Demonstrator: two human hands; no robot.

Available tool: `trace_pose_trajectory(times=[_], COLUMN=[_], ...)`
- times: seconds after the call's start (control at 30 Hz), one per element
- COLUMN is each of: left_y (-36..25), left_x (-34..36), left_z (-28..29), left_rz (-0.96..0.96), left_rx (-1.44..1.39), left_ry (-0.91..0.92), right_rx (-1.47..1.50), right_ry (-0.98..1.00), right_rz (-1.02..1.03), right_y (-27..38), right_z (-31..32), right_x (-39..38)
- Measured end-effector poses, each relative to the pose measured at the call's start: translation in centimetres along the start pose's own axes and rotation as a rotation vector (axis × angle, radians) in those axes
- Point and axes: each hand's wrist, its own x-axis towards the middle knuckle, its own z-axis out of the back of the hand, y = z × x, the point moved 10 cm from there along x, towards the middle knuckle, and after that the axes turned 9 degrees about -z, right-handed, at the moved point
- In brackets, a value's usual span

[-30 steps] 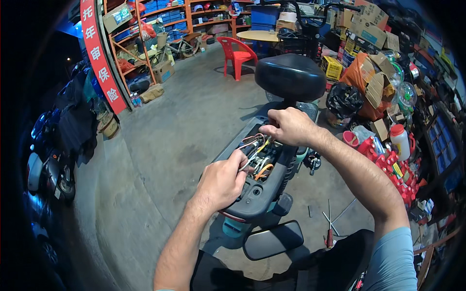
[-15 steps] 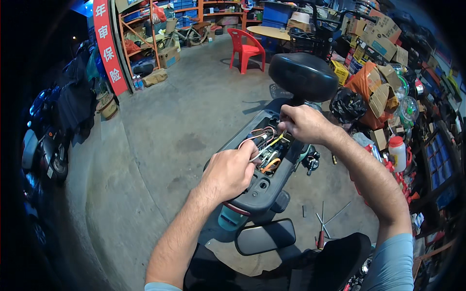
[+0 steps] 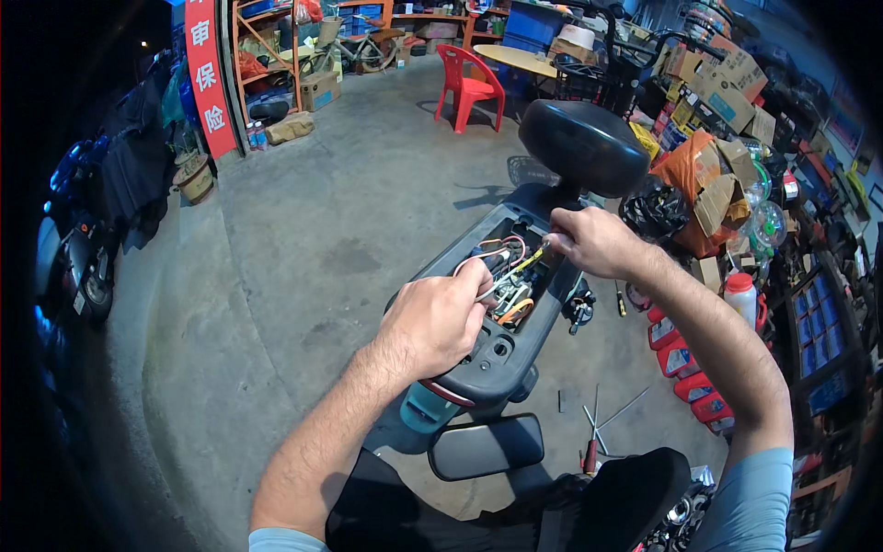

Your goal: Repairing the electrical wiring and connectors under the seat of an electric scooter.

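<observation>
Coloured wires (image 3: 504, 262) in the dark scooter's open bay (image 3: 529, 241): your left hand (image 3: 440, 317) and right hand (image 3: 593, 241) pinch them; separating strands needs gentle pulls.

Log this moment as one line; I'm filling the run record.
left hand: gripping wires | right hand: pinching yellow wire | scooter compartment: open

A bare grey concrete floor (image 3: 303, 267) spreads out from a red plastic chair (image 3: 471, 86). Just right of the chair stands a round pale table (image 3: 524, 59); left of it, orange shelving (image 3: 276, 46) and a red hanging banner (image 3: 204, 74). Far right of the chair, cardboard boxes (image 3: 727, 92) pile up. Beyond the banner it is dark.
</observation>
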Motion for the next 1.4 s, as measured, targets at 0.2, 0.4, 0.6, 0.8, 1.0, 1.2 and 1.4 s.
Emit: trace_pose_trajectory(times=[0.2,0.4,0.6,0.8,1.0,1.2,1.4], left_y=[0.0,-0.3,0.1,0.2,-0.1,0.4,0.0], left_x=[-0.1,-0.2,-0.3,-0.2,0.1,-0.3,0.2], left_z=[0.2,0.9,0.7,0.5,0.5,0.6,0.5], left_rz=[0.001,-0.02,-0.002,0.003,-0.007,0.029,0.013], left_rx=[0.002,-0.011,-0.048,-0.054,-0.049,-0.024,-0.044], left_ry=[-0.029,-0.058,-0.048,-0.047,-0.043,-0.045,-0.028], right_rx=[-0.098,-0.064,-0.098,-0.072,-0.111,0.016,-0.081], right_ry=[0.01,0.032,0.122,0.118,0.138,0.191,0.178], right_rz=[0.368,0.342,0.003,0.339,0.092,0.123,0.269], right_y=[4.3,3.4,1.2,3.6,2.2,2.2,3.3], right_z=[0.5,0.1,-0.7,-0.6,-0.9,-1.2,-0.9], right_x=[-0.7,0.4,1.2,0.1,1.6,1.3,1.1])
